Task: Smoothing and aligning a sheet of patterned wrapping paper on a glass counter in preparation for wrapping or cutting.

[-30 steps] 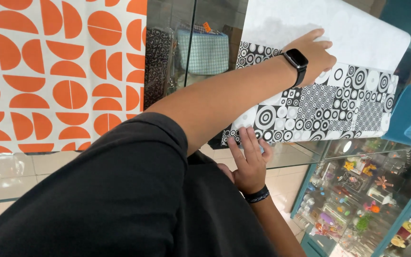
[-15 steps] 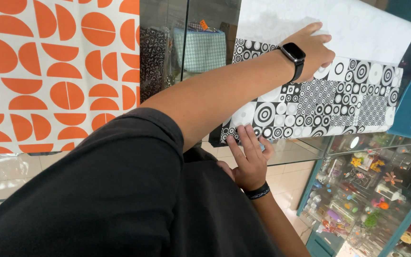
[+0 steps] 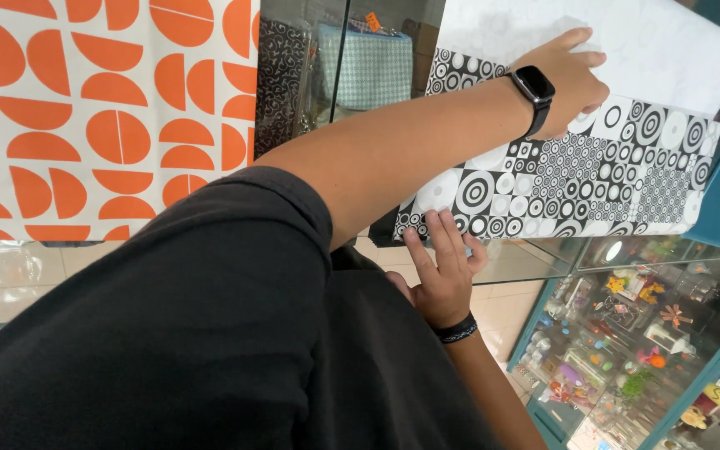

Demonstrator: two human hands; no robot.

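Black-and-white patterned paper sheet [image 3: 577, 179], long axis running left to right.
Left hand [image 3: 567, 79] and right hand [image 3: 443, 267] press it, fingers together; orange-patterned sheet [image 3: 93, 108] lies left.

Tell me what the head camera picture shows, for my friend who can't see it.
A person's two hands press on a black-and-white patterned wrapping paper sheet lying on a glass counter: the left hand, with a black smartwatch, lies flat at its far edge, and the right hand holds its near edge. An orange-and-white patterned sheet lies to the left, and small colourful toys fill the display case below.
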